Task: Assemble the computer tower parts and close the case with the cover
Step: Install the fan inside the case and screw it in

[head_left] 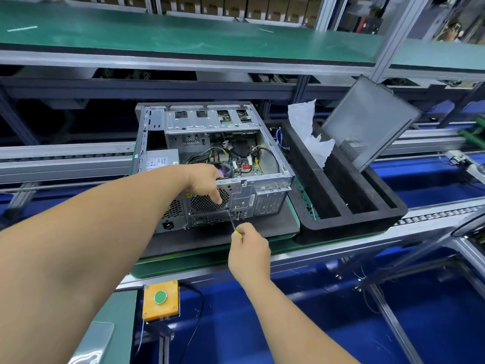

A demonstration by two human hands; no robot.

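Observation:
An open computer tower lies on its side on a dark pallet, its rear panel facing me and its boards and cables exposed. My left hand grips the top rear edge of the case above the round fan grille, thumb on the grille. My right hand holds a yellow-handled screwdriver, whose tip touches the rear panel just below the grille. The grey side cover leans upright in the black foam tray to the right.
A black foam tray with two slots sits right of the tower and holds white plastic wrap. A yellow box with a green button hangs under the bench edge. Conveyor rails run left and right; a green shelf is above.

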